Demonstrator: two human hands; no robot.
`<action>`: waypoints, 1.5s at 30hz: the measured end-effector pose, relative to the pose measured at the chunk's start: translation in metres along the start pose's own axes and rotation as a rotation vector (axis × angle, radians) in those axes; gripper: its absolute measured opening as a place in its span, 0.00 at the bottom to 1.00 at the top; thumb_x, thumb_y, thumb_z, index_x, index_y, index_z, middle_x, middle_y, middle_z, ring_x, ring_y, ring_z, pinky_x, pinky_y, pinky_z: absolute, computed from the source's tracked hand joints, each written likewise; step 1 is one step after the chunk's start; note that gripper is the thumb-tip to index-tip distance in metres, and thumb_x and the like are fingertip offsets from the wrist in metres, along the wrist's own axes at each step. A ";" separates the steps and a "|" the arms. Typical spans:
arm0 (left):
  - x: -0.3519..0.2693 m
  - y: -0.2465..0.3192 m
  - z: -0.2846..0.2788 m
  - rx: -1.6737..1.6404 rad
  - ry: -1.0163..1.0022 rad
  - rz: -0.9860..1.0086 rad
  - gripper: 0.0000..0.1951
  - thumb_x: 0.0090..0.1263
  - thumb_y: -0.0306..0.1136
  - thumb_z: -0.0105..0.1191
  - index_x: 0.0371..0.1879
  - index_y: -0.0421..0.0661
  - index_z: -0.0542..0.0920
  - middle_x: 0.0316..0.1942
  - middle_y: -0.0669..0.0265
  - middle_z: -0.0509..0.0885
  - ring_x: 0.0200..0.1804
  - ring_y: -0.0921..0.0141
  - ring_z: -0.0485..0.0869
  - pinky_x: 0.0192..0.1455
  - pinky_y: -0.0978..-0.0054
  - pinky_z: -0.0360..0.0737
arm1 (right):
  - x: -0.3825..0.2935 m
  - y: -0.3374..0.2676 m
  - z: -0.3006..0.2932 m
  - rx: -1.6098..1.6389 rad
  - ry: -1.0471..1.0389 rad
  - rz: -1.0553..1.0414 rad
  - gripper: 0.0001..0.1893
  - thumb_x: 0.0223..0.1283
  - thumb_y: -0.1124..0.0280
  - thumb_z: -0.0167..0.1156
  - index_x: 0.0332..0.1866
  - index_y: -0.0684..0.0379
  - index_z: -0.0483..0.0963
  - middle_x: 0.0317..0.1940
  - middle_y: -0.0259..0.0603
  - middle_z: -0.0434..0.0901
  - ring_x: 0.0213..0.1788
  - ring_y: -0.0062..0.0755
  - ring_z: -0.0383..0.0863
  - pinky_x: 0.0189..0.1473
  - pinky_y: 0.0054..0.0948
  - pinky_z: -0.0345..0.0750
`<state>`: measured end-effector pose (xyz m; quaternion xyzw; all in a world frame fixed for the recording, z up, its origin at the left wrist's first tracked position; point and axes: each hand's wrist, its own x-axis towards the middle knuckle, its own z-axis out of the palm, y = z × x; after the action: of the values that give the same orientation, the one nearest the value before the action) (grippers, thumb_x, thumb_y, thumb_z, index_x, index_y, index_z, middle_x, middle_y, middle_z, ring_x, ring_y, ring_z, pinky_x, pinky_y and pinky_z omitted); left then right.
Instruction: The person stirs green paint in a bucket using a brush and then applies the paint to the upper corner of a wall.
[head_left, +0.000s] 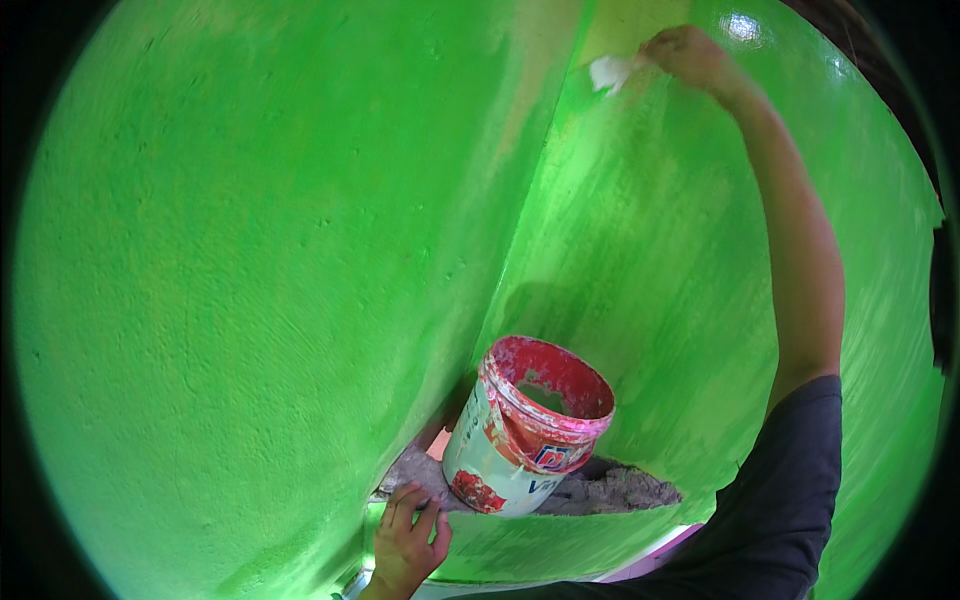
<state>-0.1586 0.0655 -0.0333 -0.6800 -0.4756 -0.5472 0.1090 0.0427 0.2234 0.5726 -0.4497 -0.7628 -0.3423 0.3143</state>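
Note:
Up at the top right, my right hand (686, 56) grips what looks like a paintbrush (609, 73), blurred, its pale end against the green wall (637, 195) just right of the corner. My left hand (409, 536) holds nothing; its fingertips rest on the front edge of a rough concrete ledge (622, 491). Just right of those fingers, a plastic paint bucket (499, 442) stands on the ledge, appearing tilted in this wide view. Red coats its inside and rim, and its pale, lettered side is smeared with paint. Greenish matter shows inside; how much is hidden.
A second green wall (247, 262) fills the left and meets the right one at a vertical corner. The ledge ends in a ragged broken edge on the right. Below it runs a green painted face (540, 544). A dark object (940, 296) sits at the far right rim.

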 end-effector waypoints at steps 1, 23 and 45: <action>0.001 0.000 0.001 -0.005 0.006 0.005 0.11 0.57 0.27 0.64 0.38 0.38 0.85 0.46 0.56 0.80 0.56 0.54 0.81 0.57 0.60 0.82 | 0.014 0.002 -0.013 0.013 -0.015 0.069 0.19 0.67 0.59 0.60 0.54 0.61 0.82 0.43 0.47 0.85 0.43 0.40 0.84 0.48 0.37 0.80; -0.003 -0.001 0.000 -0.023 0.014 -0.021 0.11 0.57 0.27 0.65 0.38 0.39 0.84 0.47 0.56 0.79 0.57 0.54 0.81 0.57 0.59 0.82 | -0.070 -0.053 0.062 -0.480 0.186 -0.449 0.10 0.66 0.74 0.57 0.48 0.63 0.81 0.48 0.48 0.78 0.49 0.49 0.80 0.55 0.43 0.81; -0.004 0.000 -0.003 -0.016 -0.015 -0.037 0.12 0.57 0.28 0.65 0.39 0.37 0.85 0.47 0.55 0.79 0.58 0.53 0.80 0.59 0.57 0.81 | -0.059 -0.023 0.039 -0.539 0.353 -0.376 0.07 0.64 0.76 0.56 0.43 0.64 0.80 0.44 0.49 0.78 0.48 0.49 0.81 0.53 0.44 0.81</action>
<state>-0.1604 0.0615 -0.0353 -0.6760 -0.4845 -0.5479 0.0900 0.0388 0.2191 0.4987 -0.3024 -0.6485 -0.6549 0.2431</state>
